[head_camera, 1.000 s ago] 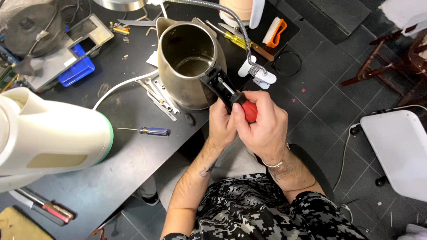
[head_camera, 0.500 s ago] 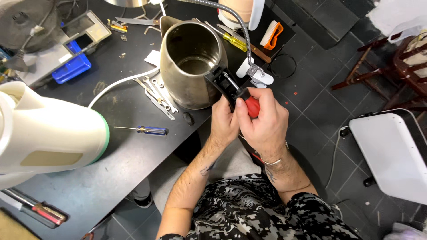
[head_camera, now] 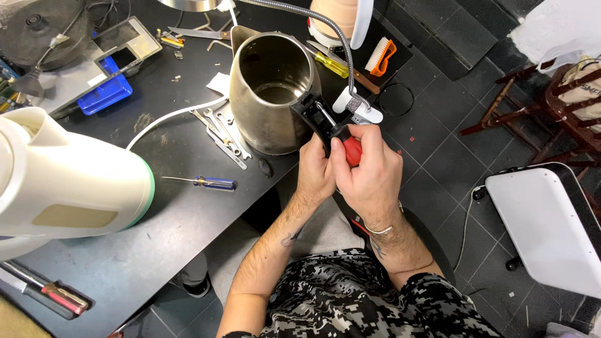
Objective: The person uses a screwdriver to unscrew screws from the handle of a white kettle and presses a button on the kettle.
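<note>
The right hand point(head_camera: 369, 175) is wrapped tight around the red handle of a screwdriver point(head_camera: 352, 150), whose long axis runs up and left into the black handle point(head_camera: 316, 119) of a steel electric kettle point(head_camera: 272, 94). The left hand point(head_camera: 315, 172) is curled shut around that handle's lower end. One kettle stands open-topped at the edge of the black workbench point(head_camera: 156, 238). Two more screwdrivers lie there: a blue one point(head_camera: 210, 182) and a yellow one point(head_camera: 332, 64).
</note>
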